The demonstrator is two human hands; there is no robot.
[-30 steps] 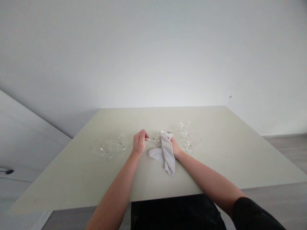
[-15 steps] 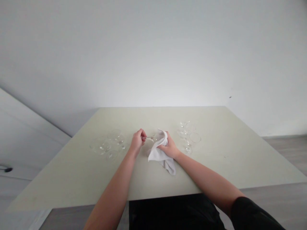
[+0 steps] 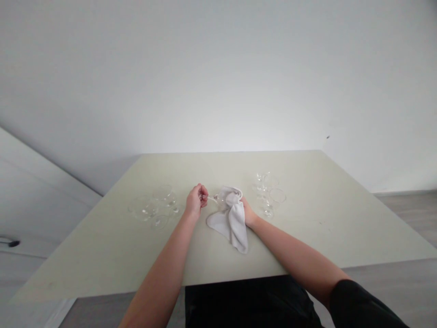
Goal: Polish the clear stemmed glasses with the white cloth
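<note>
My left hand (image 3: 194, 202) is closed round the stem of a clear stemmed glass (image 3: 215, 198) held sideways above the pale table (image 3: 307, 237). My right hand (image 3: 248, 212) grips a white cloth (image 3: 232, 221) that is bunched over the glass's bowl and hangs down toward the table. Most of my right hand's fingers are hidden under the cloth.
Several clear glasses (image 3: 152, 207) lie or stand in a group on the table to the left. Another group of clear stemmed glasses (image 3: 269, 193) stands to the right. A white wall rises behind the table, with a white cabinet (image 3: 20, 218) at far left.
My right hand has turned with the cloth around the glass's bowl, and the cloth's hanging end has swung. My left hand stays on the stem.
</note>
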